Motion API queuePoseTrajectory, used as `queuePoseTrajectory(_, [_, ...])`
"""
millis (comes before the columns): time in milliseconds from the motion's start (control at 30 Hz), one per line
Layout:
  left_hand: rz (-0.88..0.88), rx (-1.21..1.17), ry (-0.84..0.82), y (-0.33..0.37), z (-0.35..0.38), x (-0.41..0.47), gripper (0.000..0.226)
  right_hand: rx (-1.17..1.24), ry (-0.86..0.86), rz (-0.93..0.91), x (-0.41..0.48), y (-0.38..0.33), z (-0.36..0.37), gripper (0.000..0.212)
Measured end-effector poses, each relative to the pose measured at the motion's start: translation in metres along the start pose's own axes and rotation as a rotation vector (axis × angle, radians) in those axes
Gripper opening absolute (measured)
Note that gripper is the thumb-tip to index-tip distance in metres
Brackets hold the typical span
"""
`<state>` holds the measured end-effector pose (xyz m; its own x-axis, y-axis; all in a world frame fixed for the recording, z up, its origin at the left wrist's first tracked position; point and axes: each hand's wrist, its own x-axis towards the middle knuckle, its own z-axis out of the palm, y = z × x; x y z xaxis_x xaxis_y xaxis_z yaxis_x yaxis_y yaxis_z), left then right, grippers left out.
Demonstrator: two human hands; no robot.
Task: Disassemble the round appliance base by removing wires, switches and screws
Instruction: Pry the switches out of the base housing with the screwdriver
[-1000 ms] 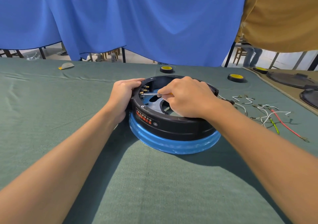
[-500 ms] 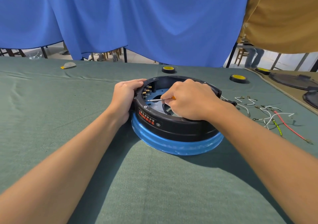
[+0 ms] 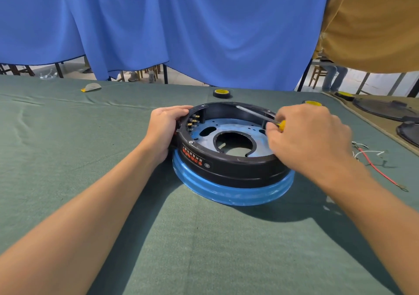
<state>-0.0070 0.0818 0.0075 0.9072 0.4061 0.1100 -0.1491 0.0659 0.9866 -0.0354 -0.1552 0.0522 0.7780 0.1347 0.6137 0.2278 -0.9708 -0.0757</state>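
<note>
A person is disassembling the round appliance base (image 3: 231,167), which is sitting on the green cloth-covered table (image 3: 90,192) between the two forearms. The left hand (image 3: 166,128) is gripping the black rim, fingers curled over its edge, bracing the housing. The right hand (image 3: 310,138) is pinching a yellow-handled screwdriver (image 3: 257,114). Its bright steel shaft is slanting away from the fingers across the far inner wall, and the tip is not engaging any fastener that can be seen.

Just inside the left hand's hold, a switch block (image 3: 192,122) is showing bare brass spade terminals. A small screw head (image 3: 191,142) is sitting on the rim just below the thumb. Loose wires (image 3: 371,153), white and red, are lying on the cloth beyond the right wrist.

The wiring stage appears done, and the work seems to be turning to switches and screws. The next move likely calls for bringing the tip to a screw and seating it squarely while the left hand resists the twist.

The ring is glossy moulded plastic. Its floor is a blue-filmed plate punched with a large round opening and slots, above a smooth ribbed blue skirt that is likely slippery.
</note>
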Motion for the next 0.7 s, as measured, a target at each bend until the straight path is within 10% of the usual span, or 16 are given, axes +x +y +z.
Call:
queuePoseTrajectory(267, [0.005,0.021,0.008,0.002,0.0,0.001,0.025,0.349,-0.521,0.367,0.014,0.03,0.004,0.027])
queuePoseTrajectory(700, [-0.04,-0.056,0.105,0.006,-0.006,0.002,0.028,0.678,-0.535,0.341,0.069,0.024,0.008,0.019])
